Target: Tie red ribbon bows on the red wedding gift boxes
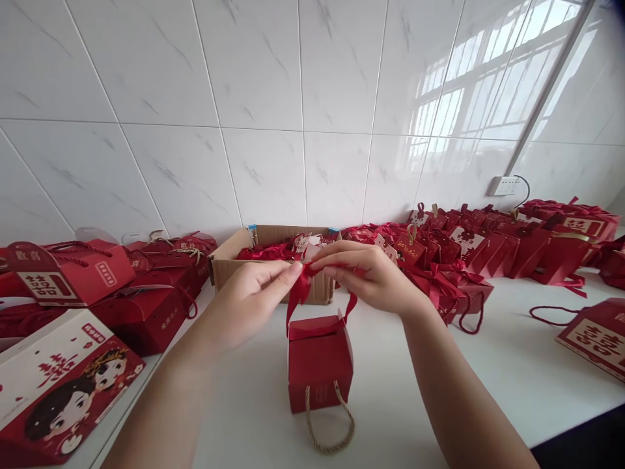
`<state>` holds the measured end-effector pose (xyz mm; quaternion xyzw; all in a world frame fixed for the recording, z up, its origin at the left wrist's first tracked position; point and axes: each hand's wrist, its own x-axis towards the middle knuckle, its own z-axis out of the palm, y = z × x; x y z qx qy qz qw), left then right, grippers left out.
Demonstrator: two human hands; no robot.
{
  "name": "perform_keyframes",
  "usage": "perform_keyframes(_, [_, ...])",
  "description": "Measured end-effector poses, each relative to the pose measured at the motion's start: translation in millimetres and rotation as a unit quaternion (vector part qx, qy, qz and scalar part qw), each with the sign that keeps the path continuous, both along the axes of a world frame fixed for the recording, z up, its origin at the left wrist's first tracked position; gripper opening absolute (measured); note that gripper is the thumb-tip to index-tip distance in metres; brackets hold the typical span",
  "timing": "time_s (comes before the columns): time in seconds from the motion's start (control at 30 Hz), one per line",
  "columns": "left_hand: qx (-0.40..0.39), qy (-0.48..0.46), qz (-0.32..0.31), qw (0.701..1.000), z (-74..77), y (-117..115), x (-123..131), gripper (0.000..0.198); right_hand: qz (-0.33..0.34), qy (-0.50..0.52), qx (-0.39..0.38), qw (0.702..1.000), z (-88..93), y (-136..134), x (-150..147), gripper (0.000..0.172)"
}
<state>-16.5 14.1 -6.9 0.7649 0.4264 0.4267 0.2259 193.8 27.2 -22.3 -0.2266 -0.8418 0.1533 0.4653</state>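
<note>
A small red gift box (319, 365) with a beige rope handle (330, 423) stands on the white counter (512, 371) in front of me. A red ribbon (299, 294) rises from its top. My left hand (254, 293) pinches the ribbon's left part between thumb and fingers. My right hand (374, 273) pinches the right part, fingers curled, just above the box. The two hands almost meet over the ribbon's loop.
An open cardboard carton (229, 264) with red ribbons and tags sits behind the box. Many red gift boxes (478, 254) are piled along the tiled wall to the right, more red boxes (73, 280) to the left. A printed box (58, 384) lies near left.
</note>
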Motion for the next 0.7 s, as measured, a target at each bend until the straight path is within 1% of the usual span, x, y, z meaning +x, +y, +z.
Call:
perform_keyframes(0.07, [0.042, 0.072, 0.026, 0.996, 4.4, -9, -4, 0.029, -0.004, 0.057, -0.062, 0.996, -0.1, -1, 5, 0.022])
perform_keyframes(0.17, [0.096, 0.163, 0.086, 0.978, 11.6, -18, -11, 0.025, -0.071, 0.11, -0.18, 0.975, -5.1, -7, 14, 0.026])
perform_keyframes(0.23, [0.094, 0.212, 0.116, 0.966, 14.0, -20, -17, 0.021, -0.127, 0.109, -0.224, 0.96, -11.6, -13, 20, 0.031])
perform_keyframes(0.33, [0.056, 0.267, 0.142, 0.952, 9.0, -16, -32, 0.02, -0.212, 0.073, -0.234, 0.946, -25.4, -24, 32, 0.035])
perform_keyframes(0.4, [0.03, 0.29, 0.147, 0.945, -1.5, -11, -47, 0.02, -0.271, 0.038, -0.24, 0.931, -38.3, -31, 42, 0.035])
perform_keyframes(0.47, [0.013, 0.308, 0.147, 0.94, -17.9, -7, -65, 0.018, -0.324, -0.002, -0.25, 0.913, -55.3, -36, 54, 0.033])
perform_keyframes(0.5, [-0.001, 0.322, 0.144, 0.936, -27.7, -7, -73, 0.019, -0.339, -0.023, -0.262, 0.903, -65.2, -37, 59, 0.031])
perform_keyframes(0.57, [-0.036, 0.345, 0.128, 0.929, -48.6, -7, -85, 0.021, -0.348, -0.067, -0.301, 0.885, -86.6, -40, 68, 0.027])
perform_keyframes(0.63, [-0.074, 0.353, 0.103, 0.927, -67.4, -10, -89, 0.022, -0.34, -0.093, -0.348, 0.869, -106.1, -42, 72, 0.024])
perform_keyframes(0.7, [-0.099, 0.348, 0.087, 0.928, -80.0, -14, -87, 0.022, -0.334, -0.104, -0.376, 0.858, -119.7, -43, 71, 0.023])
